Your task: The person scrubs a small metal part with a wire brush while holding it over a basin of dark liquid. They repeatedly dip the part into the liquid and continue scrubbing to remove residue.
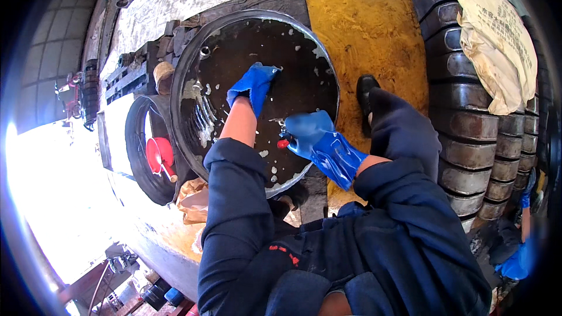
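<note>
A wide round metal tub [328, 61] holds dark liquid with pale foam floating on it. My left hand [255, 85], in a blue rubber glove, reaches down at the middle of the liquid; its fingers are hidden or run together. Near the tub's right inner side is my right hand [310, 131], also in a blue glove. Its fingers are closed around a small metal piece with a red end [283, 143], mostly covered by the glove. A small ring-shaped part [205, 51] shows near the upper left rim.
Left of the tub stands a smaller black round container [138, 158] with a red dipper [159, 155] in it. Brown paper [193, 200] lies beside it. Stacked dark metal blocks [465, 123] line the right, a paper sack [497, 35] on top. Another person's gloved hand [526, 199] shows far right.
</note>
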The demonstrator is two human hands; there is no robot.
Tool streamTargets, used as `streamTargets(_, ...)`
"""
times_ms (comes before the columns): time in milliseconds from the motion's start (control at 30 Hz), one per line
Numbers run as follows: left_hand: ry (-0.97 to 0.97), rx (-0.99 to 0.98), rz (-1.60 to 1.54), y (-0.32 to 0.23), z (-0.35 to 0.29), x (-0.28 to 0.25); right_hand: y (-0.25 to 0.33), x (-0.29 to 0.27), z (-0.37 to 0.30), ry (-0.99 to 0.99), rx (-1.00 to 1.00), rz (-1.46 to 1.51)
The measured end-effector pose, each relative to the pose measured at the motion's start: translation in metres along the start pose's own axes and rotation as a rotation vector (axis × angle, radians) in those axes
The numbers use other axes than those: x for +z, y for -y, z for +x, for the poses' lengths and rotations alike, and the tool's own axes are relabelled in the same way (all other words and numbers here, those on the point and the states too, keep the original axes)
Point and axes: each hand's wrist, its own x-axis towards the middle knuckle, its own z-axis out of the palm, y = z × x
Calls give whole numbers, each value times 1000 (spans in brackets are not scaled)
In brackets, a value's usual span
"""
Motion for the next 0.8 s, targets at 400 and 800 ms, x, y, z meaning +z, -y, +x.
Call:
streamTargets(400, 259, -414, -757, 44, -118, -46, 7, -23, 4, 194, 92, -16)
streamTargets(800, 291, -674, -1274, 94, -234, -29, 20, 0, 35, 172, 6, 1055)
